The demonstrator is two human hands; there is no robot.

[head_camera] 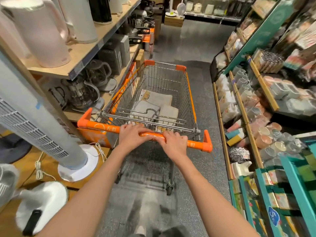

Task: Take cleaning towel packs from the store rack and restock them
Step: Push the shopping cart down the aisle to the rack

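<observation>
**Towel packs in cart, cart in transit**

Towel packs (154,106): grey, flat, lying low in the basket of the shopping cart (188,93), a few overlapping, printed labels partly visible. Loaded flat on the basket floor, probably so nothing slides while rolling.

Left hand (132,135) on the orange push handle (95,125), fingers over the top of the bar, wrapping it. Right hand (174,141) just beside it on the same bar, fingers curled round from above. Both set close together near mid-handle; reads as a push/steer grip, nothing else held.

Cart pointed down the aisle, floor (201,48) open ahead. Blur at frame edges suggests motion, cannot confirm direction.

Left side: wooden shelf (82,53) with white kettles (39,31) above, glass kettles below, tower fan (34,127) standing close to the cart's left corner. Right side: teal rack (266,29) with glass cups, sponges, packaged goods.

Likely step: hauling packs to the restock spot. Target shelf not identifiable from here. Risk: left front of cart runs tight to the shelf edge and fan base; clip possible.
</observation>
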